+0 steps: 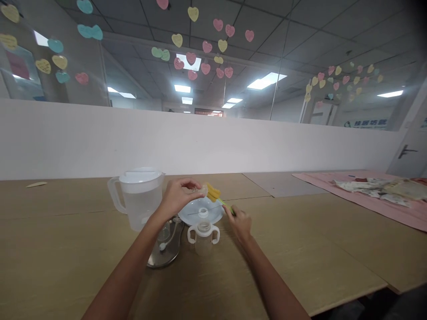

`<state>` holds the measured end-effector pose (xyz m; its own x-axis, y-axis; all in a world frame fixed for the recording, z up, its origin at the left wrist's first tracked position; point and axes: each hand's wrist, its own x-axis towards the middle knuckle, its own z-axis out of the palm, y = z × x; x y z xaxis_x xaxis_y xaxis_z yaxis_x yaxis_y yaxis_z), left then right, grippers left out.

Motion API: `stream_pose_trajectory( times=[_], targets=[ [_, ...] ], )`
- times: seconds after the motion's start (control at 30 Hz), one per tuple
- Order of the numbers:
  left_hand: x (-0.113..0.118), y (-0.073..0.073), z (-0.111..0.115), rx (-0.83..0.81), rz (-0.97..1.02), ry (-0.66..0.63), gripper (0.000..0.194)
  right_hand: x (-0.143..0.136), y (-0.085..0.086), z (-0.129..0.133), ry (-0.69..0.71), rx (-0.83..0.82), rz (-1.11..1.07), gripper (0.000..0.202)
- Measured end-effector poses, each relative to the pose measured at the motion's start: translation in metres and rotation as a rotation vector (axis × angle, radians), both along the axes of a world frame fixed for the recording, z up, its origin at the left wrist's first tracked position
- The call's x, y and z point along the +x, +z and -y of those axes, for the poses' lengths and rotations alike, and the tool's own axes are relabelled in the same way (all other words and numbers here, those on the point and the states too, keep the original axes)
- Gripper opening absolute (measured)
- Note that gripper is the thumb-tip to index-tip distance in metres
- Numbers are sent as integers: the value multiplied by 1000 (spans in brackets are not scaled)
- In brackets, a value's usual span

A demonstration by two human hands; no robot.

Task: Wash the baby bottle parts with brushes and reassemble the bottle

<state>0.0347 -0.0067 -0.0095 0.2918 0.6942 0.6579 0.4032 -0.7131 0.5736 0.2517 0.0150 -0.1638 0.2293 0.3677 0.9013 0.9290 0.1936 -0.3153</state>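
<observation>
My left hand [180,195] is closed on a small clear piece [202,190] that looks like a baby bottle nipple, held above a white bowl [184,218]. My right hand [239,222] grips the green handle of a bottle brush [213,193]. The brush's yellow sponge head is right beside the clear piece; whether it touches is hard to tell. A white ring [203,213] shows in the bowl. Closer to me, a clear bottle [203,244] with two white handles stands upright, its mouth uncovered.
A lidded translucent pitcher [142,204] stands at the left. Beside it a metal tray [167,258], partly behind my left arm, bears a straw piece [171,235]. A pink cloth [333,195] with papers lies far right. A low white wall [200,146] borders the table's back.
</observation>
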Motion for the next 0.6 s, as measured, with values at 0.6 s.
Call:
stream_pose_trajectory(
  times=[0.6],
  targets=[
    [-38, -34, -26, -517, -855, 148, 22, 4, 3, -2, -111, -153, 8, 65]
  ],
)
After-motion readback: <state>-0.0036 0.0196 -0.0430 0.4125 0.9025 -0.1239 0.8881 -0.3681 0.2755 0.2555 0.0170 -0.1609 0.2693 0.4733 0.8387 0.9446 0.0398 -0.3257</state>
